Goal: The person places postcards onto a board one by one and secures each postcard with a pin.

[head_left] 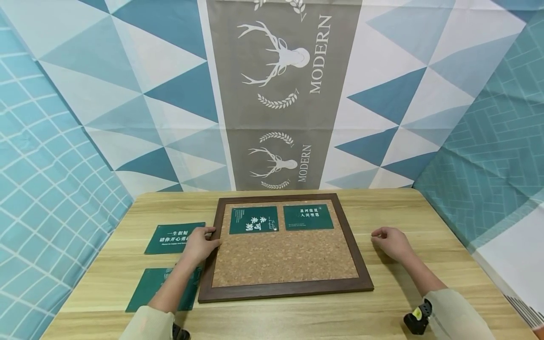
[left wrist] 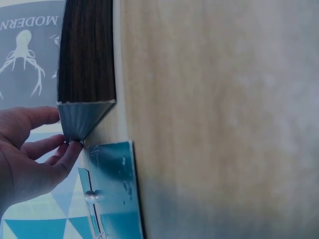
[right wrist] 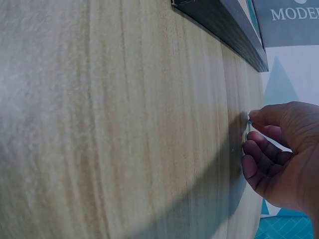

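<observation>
Left hand (head_left: 199, 245) grips a likely stiff, light framed corkboard (head_left: 284, 257) near the bench (head_left: 276, 323)'s far edge, best held by side rails (head_left: 352, 245); right hand (head_left: 393, 243) pinches perhaps a pushpin (right wrist: 249, 121).

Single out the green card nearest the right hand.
The right card on the corkboard, closest to the right hand; the other board card is left of it, and the upper table card and lower table card lie left of the board.
</observation>
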`<state>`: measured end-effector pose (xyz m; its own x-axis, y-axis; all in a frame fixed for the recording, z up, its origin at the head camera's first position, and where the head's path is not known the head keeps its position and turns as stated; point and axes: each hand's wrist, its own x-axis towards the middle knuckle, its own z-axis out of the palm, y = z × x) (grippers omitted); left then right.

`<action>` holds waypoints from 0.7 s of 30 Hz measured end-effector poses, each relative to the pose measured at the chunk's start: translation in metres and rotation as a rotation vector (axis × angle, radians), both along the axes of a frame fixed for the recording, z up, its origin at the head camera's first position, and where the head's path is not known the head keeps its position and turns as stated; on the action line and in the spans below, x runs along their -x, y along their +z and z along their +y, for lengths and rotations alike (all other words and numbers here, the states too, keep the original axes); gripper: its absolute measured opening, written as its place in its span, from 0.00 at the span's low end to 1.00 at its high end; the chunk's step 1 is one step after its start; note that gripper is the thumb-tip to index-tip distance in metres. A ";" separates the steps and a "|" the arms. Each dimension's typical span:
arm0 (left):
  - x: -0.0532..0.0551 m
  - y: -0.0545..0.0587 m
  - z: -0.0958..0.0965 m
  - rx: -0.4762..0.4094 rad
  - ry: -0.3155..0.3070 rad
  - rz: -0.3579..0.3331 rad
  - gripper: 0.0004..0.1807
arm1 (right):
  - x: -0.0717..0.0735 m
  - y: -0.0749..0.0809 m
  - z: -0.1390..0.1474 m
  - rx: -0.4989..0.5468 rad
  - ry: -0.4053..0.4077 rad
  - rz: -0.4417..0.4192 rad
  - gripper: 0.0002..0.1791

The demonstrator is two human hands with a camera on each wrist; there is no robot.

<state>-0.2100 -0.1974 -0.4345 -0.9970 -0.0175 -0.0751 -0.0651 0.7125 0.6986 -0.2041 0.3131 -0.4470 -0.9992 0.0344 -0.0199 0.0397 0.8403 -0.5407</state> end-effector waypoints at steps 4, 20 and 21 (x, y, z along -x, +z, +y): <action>0.001 -0.002 0.000 0.003 0.007 0.002 0.27 | 0.000 0.000 0.000 0.004 0.005 -0.002 0.13; 0.001 0.001 0.000 -0.019 -0.002 0.014 0.27 | 0.004 0.001 0.000 0.002 -0.003 -0.021 0.13; 0.001 0.001 0.000 -0.021 -0.001 0.015 0.27 | 0.004 0.001 0.000 0.000 -0.005 -0.023 0.13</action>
<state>-0.2110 -0.1975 -0.4333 -0.9981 -0.0154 -0.0602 -0.0539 0.6979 0.7141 -0.2086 0.3132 -0.4462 -0.9983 0.0398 -0.0427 0.0566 0.8398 -0.5399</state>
